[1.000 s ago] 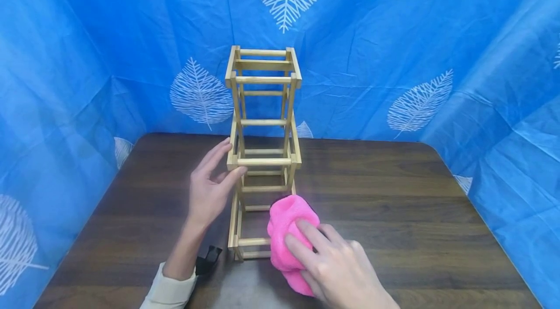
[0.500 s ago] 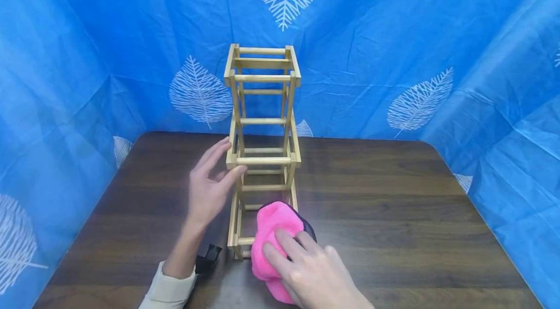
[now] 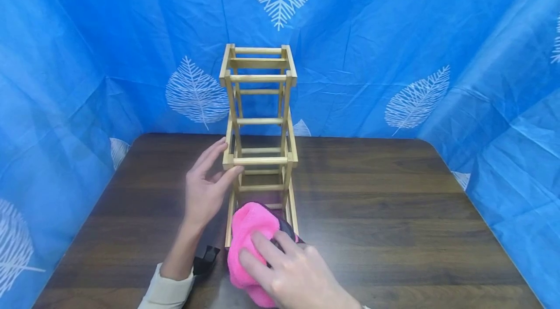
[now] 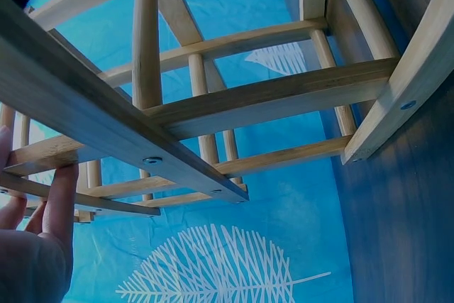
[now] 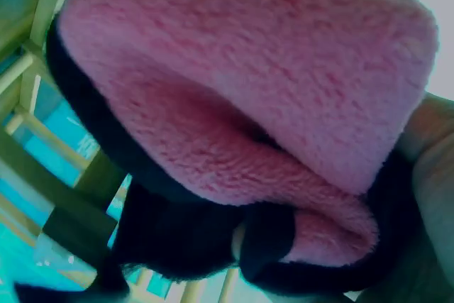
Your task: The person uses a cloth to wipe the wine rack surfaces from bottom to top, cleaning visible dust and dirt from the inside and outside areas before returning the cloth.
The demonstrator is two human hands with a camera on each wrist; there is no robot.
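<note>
A tall wooden rack of slats and round rungs stands on the table. My left hand grips the left side of its middle tier, the thumb at the front corner and the fingers along the outer slat; the left wrist view shows these fingers on the slat. My right hand holds a bunched cloth, fluffy pink on one face and dark on the other. The cloth overlaps the rack's lowest front rung in the head view and hides it. In the right wrist view the folded cloth covers most of the hand.
The dark wood-grain table has rounded far corners. Blue curtains with white leaf prints enclose it behind and at both sides. A black strap piece shows beside the left wrist.
My right hand has moved the cloth leftward across the rack's lower front, from its right side towards its left. The left hand keeps its hold on the middle tier.
</note>
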